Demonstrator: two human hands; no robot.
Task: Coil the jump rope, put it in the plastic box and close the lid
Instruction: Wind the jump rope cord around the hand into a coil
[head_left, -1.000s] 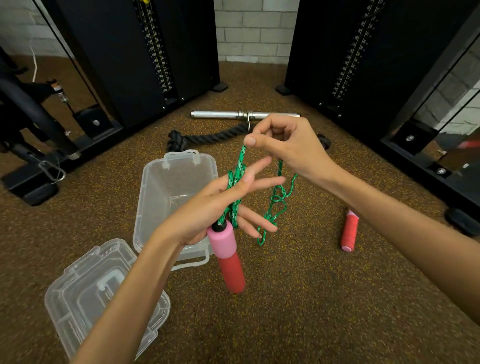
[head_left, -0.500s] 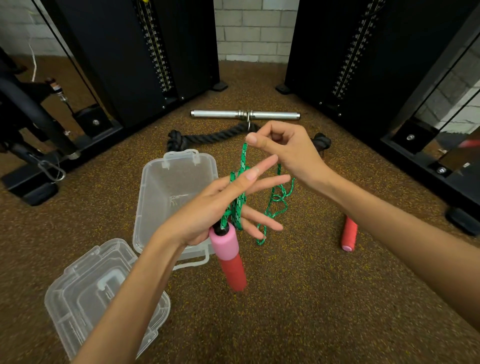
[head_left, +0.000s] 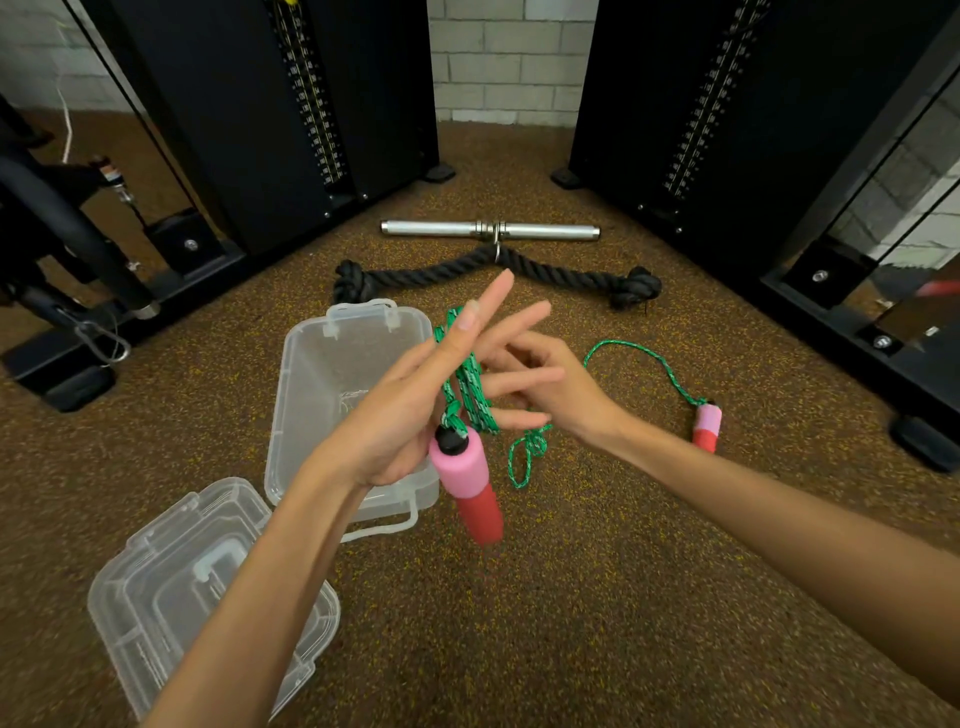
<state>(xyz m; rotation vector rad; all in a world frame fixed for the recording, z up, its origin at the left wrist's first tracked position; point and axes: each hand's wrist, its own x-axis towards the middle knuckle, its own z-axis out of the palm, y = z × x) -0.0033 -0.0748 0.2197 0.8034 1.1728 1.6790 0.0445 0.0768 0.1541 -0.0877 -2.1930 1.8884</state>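
Note:
My left hand (head_left: 415, 410) has the green jump rope (head_left: 470, 387) wound in loops around its spread fingers. One pink and red handle (head_left: 470, 488) hangs below that palm. My right hand (head_left: 545, 389) sits just right of the left fingers, pinching the rope behind them. From there the rope arcs right over the floor to the second handle (head_left: 706, 427), and a small slack loop (head_left: 524, 457) dangles under the hands. The clear plastic box (head_left: 311, 374) stands open on the floor behind my left hand. Its lid (head_left: 171, 587) lies separately at the lower left.
A chrome bar (head_left: 488, 229) and a thick black rope attachment (head_left: 410, 278) lie on the speckled brown floor beyond the box. Black weight-stack machines (head_left: 260, 104) rise at left and right. A machine base (head_left: 62, 374) juts out at the far left.
My right hand has dropped from above the left fingers to beside them, laying another turn of rope. The far handle has slid a little on the floor.

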